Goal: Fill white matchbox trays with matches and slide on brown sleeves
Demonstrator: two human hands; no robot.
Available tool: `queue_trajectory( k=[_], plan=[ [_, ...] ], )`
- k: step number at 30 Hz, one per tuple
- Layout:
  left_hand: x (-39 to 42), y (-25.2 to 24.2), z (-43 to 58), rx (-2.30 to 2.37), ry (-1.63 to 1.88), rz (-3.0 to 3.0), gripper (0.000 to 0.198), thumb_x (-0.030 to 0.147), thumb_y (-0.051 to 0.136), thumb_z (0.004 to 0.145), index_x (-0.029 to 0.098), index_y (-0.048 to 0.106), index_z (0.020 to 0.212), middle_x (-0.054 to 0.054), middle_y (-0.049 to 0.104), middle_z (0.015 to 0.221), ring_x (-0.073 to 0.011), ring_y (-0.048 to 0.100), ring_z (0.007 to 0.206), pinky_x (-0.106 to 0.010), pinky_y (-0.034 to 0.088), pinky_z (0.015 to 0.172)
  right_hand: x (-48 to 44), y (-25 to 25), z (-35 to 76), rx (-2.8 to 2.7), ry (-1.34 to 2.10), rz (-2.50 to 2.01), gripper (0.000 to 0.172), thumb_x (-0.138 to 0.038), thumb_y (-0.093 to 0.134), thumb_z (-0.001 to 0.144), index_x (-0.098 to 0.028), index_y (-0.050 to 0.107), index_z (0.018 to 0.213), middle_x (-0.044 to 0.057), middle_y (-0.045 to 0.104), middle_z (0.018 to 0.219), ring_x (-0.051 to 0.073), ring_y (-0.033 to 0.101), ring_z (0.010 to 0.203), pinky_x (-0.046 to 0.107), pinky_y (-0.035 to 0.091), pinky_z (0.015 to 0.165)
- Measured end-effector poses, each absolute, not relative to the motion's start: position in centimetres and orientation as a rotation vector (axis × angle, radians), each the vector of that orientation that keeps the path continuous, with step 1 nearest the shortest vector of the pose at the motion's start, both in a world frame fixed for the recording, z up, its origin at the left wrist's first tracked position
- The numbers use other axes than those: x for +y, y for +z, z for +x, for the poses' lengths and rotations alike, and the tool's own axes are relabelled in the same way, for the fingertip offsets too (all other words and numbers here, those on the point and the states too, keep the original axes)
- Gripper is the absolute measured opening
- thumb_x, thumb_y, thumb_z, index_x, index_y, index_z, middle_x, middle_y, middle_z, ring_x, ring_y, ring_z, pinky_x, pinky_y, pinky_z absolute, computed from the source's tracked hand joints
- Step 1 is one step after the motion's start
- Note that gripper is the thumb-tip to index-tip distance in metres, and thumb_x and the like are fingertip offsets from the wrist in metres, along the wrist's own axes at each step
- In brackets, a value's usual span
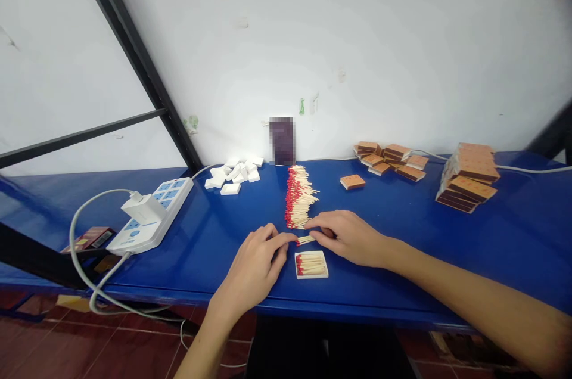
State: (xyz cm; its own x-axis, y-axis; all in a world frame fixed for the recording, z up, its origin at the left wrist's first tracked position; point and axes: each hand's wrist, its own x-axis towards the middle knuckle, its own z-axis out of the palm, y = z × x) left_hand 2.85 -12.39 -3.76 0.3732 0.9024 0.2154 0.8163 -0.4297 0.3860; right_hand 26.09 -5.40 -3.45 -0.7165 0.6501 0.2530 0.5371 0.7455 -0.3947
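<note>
A few loose matches (305, 241) lie on the blue table between my hands. My left hand (257, 263) rests at their red heads with the index finger stretched out, its tip touching or very near them; the other fingers are bent. At the plain ends is my right hand (346, 236), thumb and index finger apart. That index fingertip reaches the near end of a long pile of matches (300, 197), red heads to the left. Just below the loose matches sits a white matchbox tray (325, 275) holding a layer of matches, heads also to the left.
White trays (230, 189) are heaped at the back left. Closed matchboxes (411, 173) lie at the back right, with one box (353, 182) apart and a stack (473, 173) farther right. A power strip (149, 236) with a plugged-in charger (143, 208) and cables stands left, near a black metal frame (134, 51).
</note>
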Motion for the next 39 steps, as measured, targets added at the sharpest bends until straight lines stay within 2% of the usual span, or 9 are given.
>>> queue_trajectory(
  k=[9, 17, 22, 31, 39],
  plan=[
    [-12.52, -3.58, 3.09, 1.643, 0.561, 2.451, 0.037, 0.029, 0.036, 0.103, 0.031, 0.054, 0.135, -0.004, 0.053, 0.102, -0.0219, 0.051, 0.094, -0.042, 0.043, 0.089, -5.41, -3.57, 25.97, -2.626, 0.362, -0.907, 0.031, -0.03, 0.045, 0.1, -0.027, 0.069, 0.119, 0.003, 0.067, 0.086, 0.016, 0.059, 0.075, 0.027, 0.037, 0.067],
    [-12.48, -3.72, 3.02, 1.655, 0.537, 2.465, 0.038, 0.027, 0.034, 0.103, 0.03, 0.056, 0.135, -0.006, 0.05, 0.105, -0.0219, 0.047, 0.095, -0.04, 0.043, 0.086, -5.42, -3.25, 26.03, -2.637, 0.367, -0.898, 0.029, -0.028, 0.045, 0.1, -0.023, 0.072, 0.11, 0.003, 0.065, 0.082, 0.015, 0.056, 0.071, 0.027, 0.035, 0.065],
    [-12.54, -3.54, 3.04, 1.616, 0.495, 2.474, 0.041, 0.024, 0.034, 0.102, 0.034, 0.054, 0.137, -0.006, 0.049, 0.106, -0.0229, 0.046, 0.099, -0.04, 0.042, 0.085, -5.42, -3.13, 26.06, -2.642, 0.388, -0.894, 0.03, -0.027, 0.045, 0.099, -0.022, 0.073, 0.106, 0.003, 0.063, 0.079, 0.015, 0.055, 0.07, 0.027, 0.034, 0.063],
    [-12.5, -3.82, 3.03, 1.68, 0.475, 2.498, 0.046, 0.024, 0.034, 0.101, 0.037, 0.046, 0.144, -0.007, 0.047, 0.108, -0.0233, 0.045, 0.096, -0.041, 0.042, 0.085, -5.28, -3.22, 26.21, -2.635, 0.401, -0.915, 0.032, -0.026, 0.047, 0.098, -0.024, 0.071, 0.12, 0.004, 0.061, 0.081, 0.016, 0.054, 0.073, 0.027, 0.034, 0.065],
    [-12.4, -3.97, 2.95, 1.679, 0.501, 2.498, 0.045, 0.028, 0.033, 0.103, 0.037, 0.043, 0.146, -0.007, 0.046, 0.109, -0.0227, 0.043, 0.096, -0.041, 0.042, 0.085, -4.73, -2.93, 26.79, -2.649, 0.447, -0.893, 0.03, -0.028, 0.05, 0.098, -0.029, 0.072, 0.118, 0.003, 0.058, 0.08, 0.015, 0.053, 0.073, 0.027, 0.034, 0.065]
  ],
)
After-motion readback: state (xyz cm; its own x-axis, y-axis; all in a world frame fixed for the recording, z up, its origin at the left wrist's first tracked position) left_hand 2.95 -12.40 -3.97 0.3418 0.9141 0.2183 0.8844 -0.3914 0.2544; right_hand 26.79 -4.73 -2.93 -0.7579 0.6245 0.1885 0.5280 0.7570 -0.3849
